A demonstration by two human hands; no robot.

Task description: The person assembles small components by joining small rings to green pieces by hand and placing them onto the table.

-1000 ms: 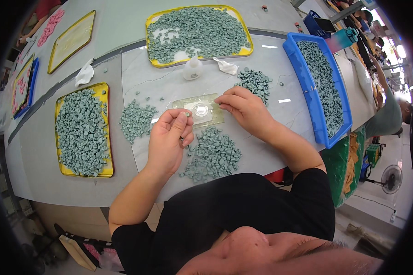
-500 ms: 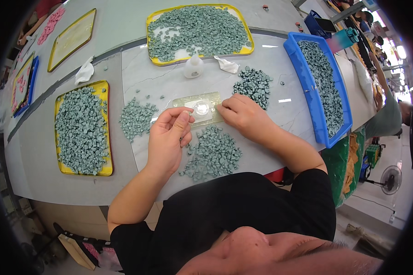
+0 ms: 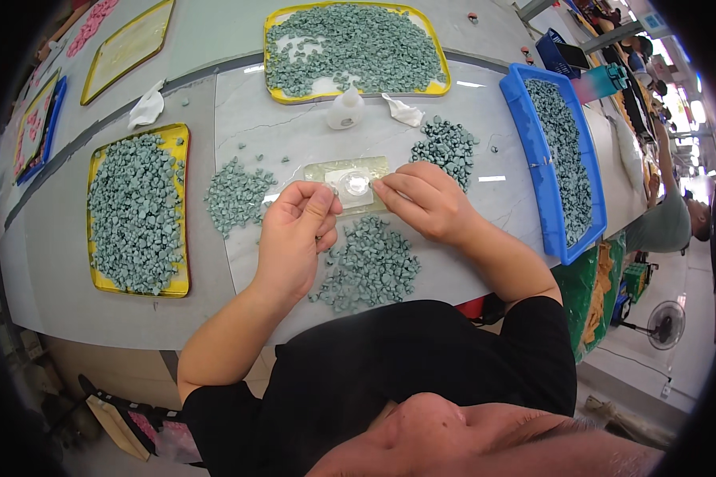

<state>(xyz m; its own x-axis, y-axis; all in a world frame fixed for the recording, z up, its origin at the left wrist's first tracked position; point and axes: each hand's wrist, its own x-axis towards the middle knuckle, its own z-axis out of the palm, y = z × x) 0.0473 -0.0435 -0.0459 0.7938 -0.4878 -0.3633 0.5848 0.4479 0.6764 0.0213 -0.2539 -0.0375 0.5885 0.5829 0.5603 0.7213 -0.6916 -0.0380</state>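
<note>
Left hand (image 3: 294, 234) pinching at a flat clear plate (image 3: 348, 181), right hand (image 3: 426, 200) touching it at 3 o'clock, small green pieces pile (image 3: 370, 266) at 6 o'clock, yellow tray (image 3: 177, 208) at 9 o'clock

Both forearms come up from the bottom edge and angle in toward each other, bare below short black sleeves. The left hand (image 3: 293, 238) is curled loosely, thumb and index finger pinched together at the top, the other fingers tucked underneath. The right hand (image 3: 423, 200) lies palm down with its fingers stretched left, tips pressed close together. The two hands sit near each other, fingertips almost meeting, not quite touching
</note>
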